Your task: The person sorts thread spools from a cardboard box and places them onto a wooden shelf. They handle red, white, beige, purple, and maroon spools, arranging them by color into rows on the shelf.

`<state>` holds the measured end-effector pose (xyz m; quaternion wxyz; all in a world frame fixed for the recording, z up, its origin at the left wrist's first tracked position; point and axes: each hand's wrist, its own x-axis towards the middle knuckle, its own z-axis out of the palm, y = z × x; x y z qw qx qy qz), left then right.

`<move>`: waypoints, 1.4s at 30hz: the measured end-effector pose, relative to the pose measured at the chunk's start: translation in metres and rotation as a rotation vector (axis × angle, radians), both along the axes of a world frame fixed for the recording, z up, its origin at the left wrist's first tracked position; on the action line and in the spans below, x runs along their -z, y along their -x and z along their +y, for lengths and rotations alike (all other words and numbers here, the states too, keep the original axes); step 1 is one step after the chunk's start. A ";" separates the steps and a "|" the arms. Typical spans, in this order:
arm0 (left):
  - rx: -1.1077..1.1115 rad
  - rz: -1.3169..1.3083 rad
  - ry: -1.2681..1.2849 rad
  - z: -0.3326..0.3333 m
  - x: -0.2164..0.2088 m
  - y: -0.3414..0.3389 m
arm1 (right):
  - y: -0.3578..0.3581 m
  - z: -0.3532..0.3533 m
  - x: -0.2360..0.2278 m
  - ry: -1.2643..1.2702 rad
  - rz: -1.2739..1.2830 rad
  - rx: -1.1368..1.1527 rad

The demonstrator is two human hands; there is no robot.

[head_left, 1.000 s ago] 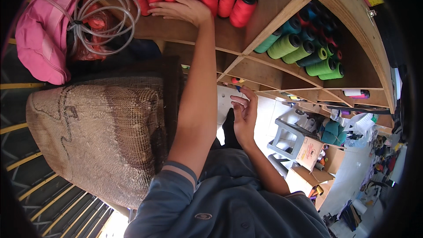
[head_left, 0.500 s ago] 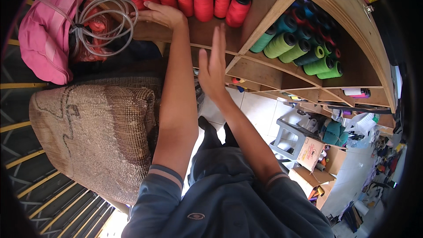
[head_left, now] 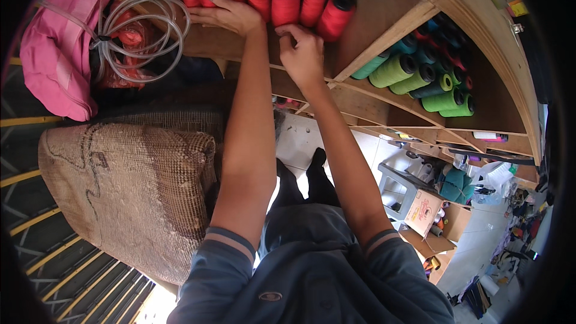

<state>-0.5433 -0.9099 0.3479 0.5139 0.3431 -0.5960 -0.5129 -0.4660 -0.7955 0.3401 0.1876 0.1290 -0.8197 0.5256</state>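
Observation:
Red thread spools [head_left: 285,6] with black tops stand in rows in a wooden shelf compartment. My left hand [head_left: 234,15] lies along the front of the row's left part, open, its fingers stretched out and its thumb against a spool. My right hand [head_left: 304,54] is at the base of the front spools, right of the left one. Its fingers are curled in, with the knuckles close to a red spool; nothing shows in them. Whether they press on the spool I cannot tell.
Green and teal spools [head_left: 393,71] lie in the compartment to the right. On the left are a coil of clear tubing [head_left: 129,39], a pink cloth [head_left: 54,54] and a brown woven cover [head_left: 126,186]. A grey stool [head_left: 396,189] and an open cardboard box [head_left: 456,222] stand on the floor.
My right hand has gone from upright, stretched fingers to curled ones and moved up to the front spools. My left hand keeps to the row, its fingers still stretched. The view has shifted slightly.

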 end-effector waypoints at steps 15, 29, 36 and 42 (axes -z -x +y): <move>0.116 0.011 -0.055 -0.004 0.001 -0.021 | 0.010 0.013 0.001 0.484 -0.262 -0.122; 0.374 0.264 -0.144 0.028 0.006 -0.054 | 0.010 0.016 0.002 0.627 -0.226 -0.269; 0.701 0.270 -0.260 0.059 0.010 -0.106 | -0.033 0.009 -0.014 0.431 -0.152 -0.322; 0.932 0.446 -0.703 0.063 -0.001 -0.155 | -0.115 0.034 -0.013 0.062 -0.071 -0.653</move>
